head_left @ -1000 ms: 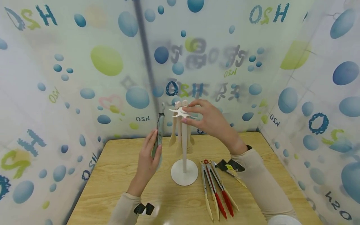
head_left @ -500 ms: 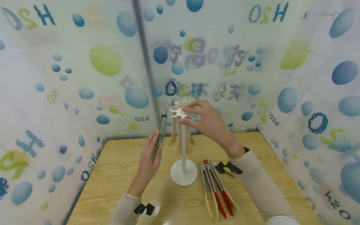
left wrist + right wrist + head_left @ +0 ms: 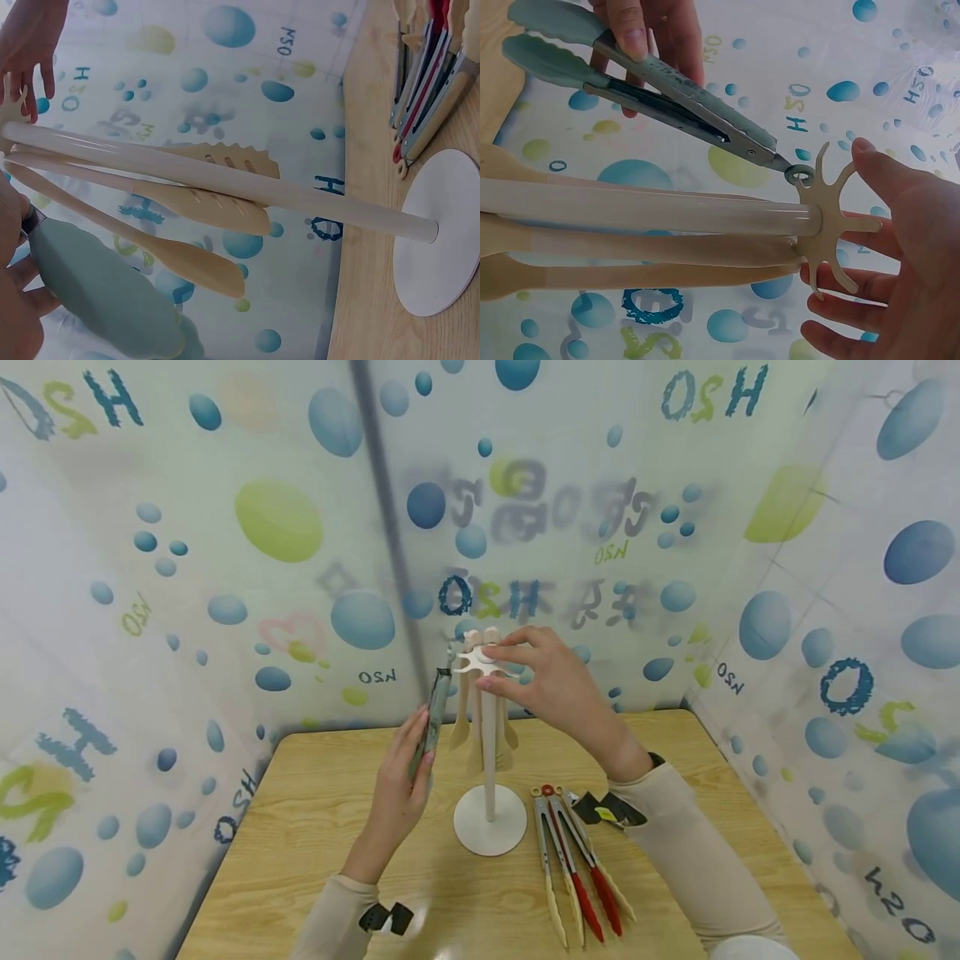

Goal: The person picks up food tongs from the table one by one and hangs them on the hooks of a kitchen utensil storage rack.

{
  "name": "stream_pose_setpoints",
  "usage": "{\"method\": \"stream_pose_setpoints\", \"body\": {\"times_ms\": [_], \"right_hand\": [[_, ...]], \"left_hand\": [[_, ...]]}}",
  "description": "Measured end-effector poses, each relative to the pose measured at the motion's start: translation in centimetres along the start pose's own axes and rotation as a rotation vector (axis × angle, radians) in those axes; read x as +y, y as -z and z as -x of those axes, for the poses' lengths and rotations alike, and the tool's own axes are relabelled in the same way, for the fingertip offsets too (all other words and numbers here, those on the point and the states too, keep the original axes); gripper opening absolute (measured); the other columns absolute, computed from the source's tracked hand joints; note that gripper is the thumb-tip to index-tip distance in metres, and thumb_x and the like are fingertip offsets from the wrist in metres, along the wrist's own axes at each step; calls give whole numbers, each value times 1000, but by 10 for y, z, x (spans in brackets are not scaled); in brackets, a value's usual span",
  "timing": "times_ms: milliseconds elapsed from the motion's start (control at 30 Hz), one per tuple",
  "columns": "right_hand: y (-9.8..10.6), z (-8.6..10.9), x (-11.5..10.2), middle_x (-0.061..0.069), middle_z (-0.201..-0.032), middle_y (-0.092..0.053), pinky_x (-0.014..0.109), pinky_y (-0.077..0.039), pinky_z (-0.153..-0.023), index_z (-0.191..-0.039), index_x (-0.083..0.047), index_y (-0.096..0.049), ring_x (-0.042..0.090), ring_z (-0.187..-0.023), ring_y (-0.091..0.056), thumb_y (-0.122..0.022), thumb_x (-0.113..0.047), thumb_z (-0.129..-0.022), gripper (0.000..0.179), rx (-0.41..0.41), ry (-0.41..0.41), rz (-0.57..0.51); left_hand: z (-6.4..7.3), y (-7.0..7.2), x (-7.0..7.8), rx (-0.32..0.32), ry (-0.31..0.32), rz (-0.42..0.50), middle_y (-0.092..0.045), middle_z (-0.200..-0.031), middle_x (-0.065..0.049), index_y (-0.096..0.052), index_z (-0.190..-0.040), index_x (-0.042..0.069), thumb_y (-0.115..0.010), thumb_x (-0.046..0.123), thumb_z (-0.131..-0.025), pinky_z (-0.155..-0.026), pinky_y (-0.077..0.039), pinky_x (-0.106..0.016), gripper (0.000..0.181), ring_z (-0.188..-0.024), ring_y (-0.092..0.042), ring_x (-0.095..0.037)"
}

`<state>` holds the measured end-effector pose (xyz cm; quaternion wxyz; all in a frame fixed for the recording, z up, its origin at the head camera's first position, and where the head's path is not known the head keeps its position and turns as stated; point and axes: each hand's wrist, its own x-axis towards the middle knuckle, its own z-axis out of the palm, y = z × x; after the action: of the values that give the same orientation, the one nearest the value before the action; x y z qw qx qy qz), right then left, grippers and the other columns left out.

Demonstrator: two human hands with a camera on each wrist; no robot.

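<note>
In my left hand I hold pale green and metal kitchen tongs, gripped around their sides with the heads downward. In the right wrist view, the hanging loop of the tongs lies at one hook of the white utensil rack; whether it is over the hook cannot be told. My right hand holds the rack's hooked top between thumb and fingers. Several beige utensils, among them a slotted turner and a spoon-like one, hang on the rack's far side.
Right of the rack's round base, several tongs with cream and red tips lie side by side on the wooden table. Patterned curtains enclose the table at the back and sides.
My left hand has carried the green tongs slightly to the right, bringing their loop up against the rack's hooks. My right hand keeps its grip on the rack's top.
</note>
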<state>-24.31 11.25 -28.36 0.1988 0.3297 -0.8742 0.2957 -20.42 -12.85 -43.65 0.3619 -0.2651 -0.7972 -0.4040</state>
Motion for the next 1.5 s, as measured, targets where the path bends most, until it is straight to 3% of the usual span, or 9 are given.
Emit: {"method": "stream_pose_setpoints", "body": {"times_ms": [500, 767, 933, 1100, 1500], "right_hand": [[-3, 0, 0, 8, -124, -62, 46, -51, -96, -128, -20, -68, 26, -123, -52, -74, -42, -86, 48, 37, 20, -5], [-4, 1, -1, 8, -123, -63, 46, -51, -96, -127, -19, -69, 26, -122, -52, -75, -41, -86, 47, 47, 22, -9], [-5, 1, -1, 8, -124, -62, 46, -51, -95, -127, -19, -69, 27, -123, -52, -75, -40, -86, 47, 55, 24, -24], [-6, 1, 0, 7, -126, -61, 46, -51, -96, -129, -20, -68, 26, -124, -51, -75, -41, -86, 47, 51, 16, -36], [-8, 3, 1, 6, -126, -61, 45, -52, -93, -129, -21, -68, 25, -122, -51, -75, -40, -87, 47, 62, -1, -54]], "left_hand": [[2, -7, 0, -24, 8, 26, -42, -153, -18, -37, -152, 7, -57, -10, -93, -115, -29, -10, 64, -136, -46, -38], [5, -10, -2, -35, 29, 47, -43, -150, -21, -40, -149, 1, -56, -7, -95, -112, -36, -14, 58, -135, -47, -35], [4, -12, -3, -27, 17, 69, -46, -148, -22, -41, -148, 0, -60, -9, -92, -97, -53, -30, 59, -131, -52, -28], [3, -15, -6, -31, 21, 82, -48, -145, -22, -41, -147, 0, -62, -9, -91, -90, -56, -48, 61, -127, -54, -31], [-3, -24, -11, -56, 19, 84, -49, -144, -18, -34, -151, 4, -65, -6, -90, -95, -54, -45, 69, -121, -58, -33]]}}
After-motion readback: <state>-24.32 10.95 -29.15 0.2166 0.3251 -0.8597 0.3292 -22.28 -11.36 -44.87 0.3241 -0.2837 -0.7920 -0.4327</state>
